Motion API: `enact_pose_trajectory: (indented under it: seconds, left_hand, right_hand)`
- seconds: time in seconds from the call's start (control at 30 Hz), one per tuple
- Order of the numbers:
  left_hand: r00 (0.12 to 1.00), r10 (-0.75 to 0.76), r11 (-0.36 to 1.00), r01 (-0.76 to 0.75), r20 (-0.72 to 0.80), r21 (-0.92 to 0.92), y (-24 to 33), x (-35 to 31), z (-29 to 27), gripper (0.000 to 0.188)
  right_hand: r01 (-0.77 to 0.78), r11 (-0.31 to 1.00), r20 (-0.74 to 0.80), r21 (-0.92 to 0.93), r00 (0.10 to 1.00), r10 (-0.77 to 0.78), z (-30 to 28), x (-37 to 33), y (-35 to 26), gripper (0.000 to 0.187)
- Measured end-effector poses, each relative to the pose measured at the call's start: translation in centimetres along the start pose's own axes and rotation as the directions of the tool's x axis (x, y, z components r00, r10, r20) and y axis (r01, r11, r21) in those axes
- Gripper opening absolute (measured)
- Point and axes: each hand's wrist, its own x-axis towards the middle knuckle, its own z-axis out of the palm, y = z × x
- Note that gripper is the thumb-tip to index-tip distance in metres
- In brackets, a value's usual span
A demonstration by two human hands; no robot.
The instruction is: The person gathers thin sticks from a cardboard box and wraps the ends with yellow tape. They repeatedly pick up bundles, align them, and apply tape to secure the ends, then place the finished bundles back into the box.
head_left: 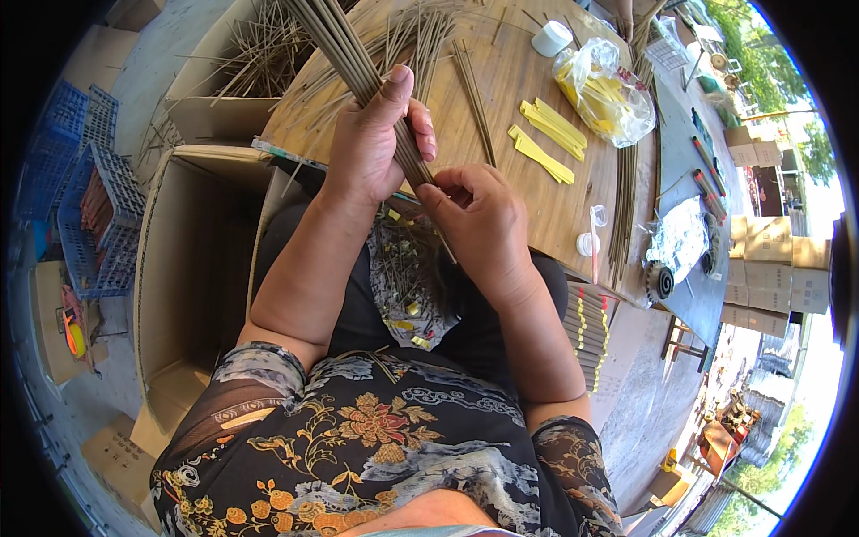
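Note:
A slanting bundle of thin brown incense sticks [338, 46] runs over the table edge toward my lap. My left hand [369, 150] is wrapped around its middle, thumb lying along the sticks. Lower down, my right hand [483, 219] is closed with thumb and fingers pinching the bundle's lower end, and a thin tip shows below it. Beyond my hands, loose incense sticks [420, 36] lie spread on the wooden table [501, 72]. To the right of my hands are yellow paper strips [553, 130] in two small stacks.
A clear bag of yellow strips [608, 98] and a white tub [551, 38] sit on the table. An open cardboard box [201, 268] stands at my left, near blue crates [98, 215]. Scraps fill a bag [407, 277] between my legs. Banded bundles [586, 331] stand below the table.

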Motion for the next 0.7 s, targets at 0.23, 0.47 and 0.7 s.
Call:
enact_pose_trajectory:
  seconds: [0.23,0.47,0.7]
  left_hand:
    - [1.0,-0.004,1.0,0.004,-0.018,0.012,0.0,0.0,0.2,0.034]
    - [0.998,-0.052,0.999,0.052,-0.035,-0.005,0.0,0.0,0.2,0.034]
    - [0.994,-0.091,0.996,0.089,-0.057,-0.027,0.0,0.0,0.2,0.034]
  right_hand:
    - [-0.159,0.979,0.15,0.125,0.979,0.14,-0.6,0.7,0.0,0.018]
    - [-0.239,0.934,0.307,0.265,0.939,0.153,-1.2,1.6,0.5,0.022]
    - [-0.266,0.937,0.428,0.228,0.891,0.149,-1.9,2.5,0.4,0.021]
